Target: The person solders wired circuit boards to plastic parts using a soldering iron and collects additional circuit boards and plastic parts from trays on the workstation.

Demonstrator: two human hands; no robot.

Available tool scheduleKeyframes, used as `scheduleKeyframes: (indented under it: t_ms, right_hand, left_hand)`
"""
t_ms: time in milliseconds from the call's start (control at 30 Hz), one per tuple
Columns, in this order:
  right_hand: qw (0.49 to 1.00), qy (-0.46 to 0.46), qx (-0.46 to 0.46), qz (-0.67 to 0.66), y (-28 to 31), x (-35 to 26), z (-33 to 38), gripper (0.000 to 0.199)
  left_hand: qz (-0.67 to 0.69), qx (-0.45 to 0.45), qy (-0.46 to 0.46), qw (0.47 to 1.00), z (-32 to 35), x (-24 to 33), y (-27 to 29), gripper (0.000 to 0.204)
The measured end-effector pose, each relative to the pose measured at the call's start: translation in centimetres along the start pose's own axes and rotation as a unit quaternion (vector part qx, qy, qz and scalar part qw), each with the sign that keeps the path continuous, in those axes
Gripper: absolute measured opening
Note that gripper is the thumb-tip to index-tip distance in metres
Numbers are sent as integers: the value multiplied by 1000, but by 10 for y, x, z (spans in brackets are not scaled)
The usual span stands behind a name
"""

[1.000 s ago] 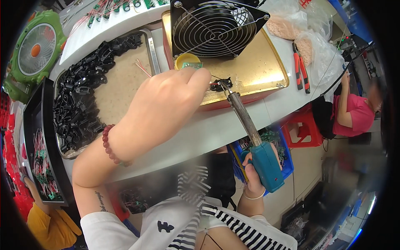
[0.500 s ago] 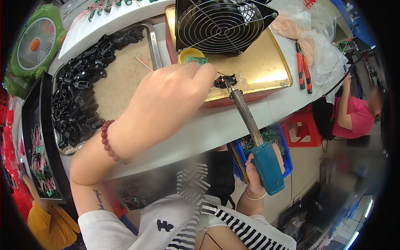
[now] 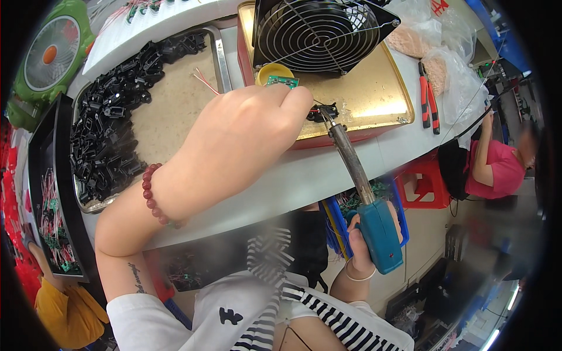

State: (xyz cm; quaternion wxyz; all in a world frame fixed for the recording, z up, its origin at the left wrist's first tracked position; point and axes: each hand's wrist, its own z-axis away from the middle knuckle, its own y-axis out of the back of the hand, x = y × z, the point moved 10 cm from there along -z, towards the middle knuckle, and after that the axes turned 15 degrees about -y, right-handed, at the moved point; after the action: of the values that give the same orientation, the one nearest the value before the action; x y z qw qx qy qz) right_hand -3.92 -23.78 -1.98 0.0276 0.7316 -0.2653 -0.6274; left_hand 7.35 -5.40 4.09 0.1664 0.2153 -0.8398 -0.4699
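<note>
My left hand (image 3: 249,126) is closed over the near edge of a gold-topped box, its fingertips hidden behind the knuckles. A green circuit board (image 3: 284,81) shows past its fingers, apparently held in them. Thin red and white wires (image 3: 206,81) stick out beside the hand. In my right hand (image 3: 359,245) is a teal pistol-grip soldering iron (image 3: 379,237), pointing up and away. Its tip meets a small black plastic part (image 3: 324,112) on the box, where a short red wire shows near the left fingertips.
A black fan (image 3: 322,38) stands on the gold box (image 3: 386,88), beside a yellow bowl (image 3: 270,71). A metal tray (image 3: 221,61) of black parts lies left; red-handled pliers (image 3: 430,99) and plastic bags (image 3: 459,88) lie right. Co-workers sit at both sides. A blue crate (image 3: 404,216) is below.
The whole view has shifted slightly, with the scene a little farther right. Both hands keep nearly the same pose, and the iron's tip stays at the black part.
</note>
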Motion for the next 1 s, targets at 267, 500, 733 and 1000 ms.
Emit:
scheduleKeyframes:
  t_ms: [267, 500, 733, 1000]
  right_hand:
    - [1000, 10, -2, 5, -2, 0, 1, 19]
    - [1000, 5, 5, -30, -2, -2, 0, 23]
    - [997, -10, 73, -35, 9, 20, 13, 27]
    - [979, -86, 27, -183, 3, 42, 24, 52]
  left_hand:
    - [0, 0, -2, 1000, 1, 0, -2, 7]
    - [2, 8, -9, 1000, 1, 1, -3, 7]
    - [19, 11, -19, 1000, -3, 2, -3, 11]
    - [23, 2, -13, 1000, 7, 3, 3, 9]
